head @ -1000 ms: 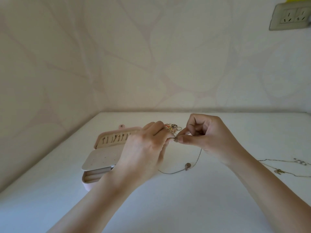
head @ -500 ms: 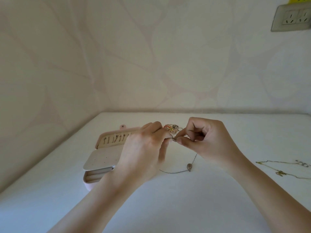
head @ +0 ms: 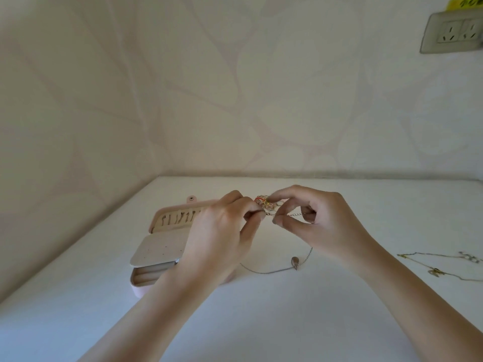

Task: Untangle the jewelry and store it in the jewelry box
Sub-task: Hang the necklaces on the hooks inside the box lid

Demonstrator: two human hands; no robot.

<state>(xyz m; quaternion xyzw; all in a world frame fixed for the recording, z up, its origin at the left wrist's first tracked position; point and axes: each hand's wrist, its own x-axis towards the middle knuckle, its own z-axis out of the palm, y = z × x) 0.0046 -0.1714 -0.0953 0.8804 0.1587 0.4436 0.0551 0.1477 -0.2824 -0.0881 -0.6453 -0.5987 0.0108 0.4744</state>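
Mid-frame, just right of the open jewelry box (head: 159,248), the left hand (head: 222,231) and right hand (head: 324,226) are each pinching the tangled jewelry (head: 264,202) in curled fingers above the worktop (head: 261,322); I'd be teasing loops apart gently, never tugging.

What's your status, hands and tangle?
Left hand and right hand both pinch the pendant chain at the beaded tangle. Jewelry box open. Nothing in the way.
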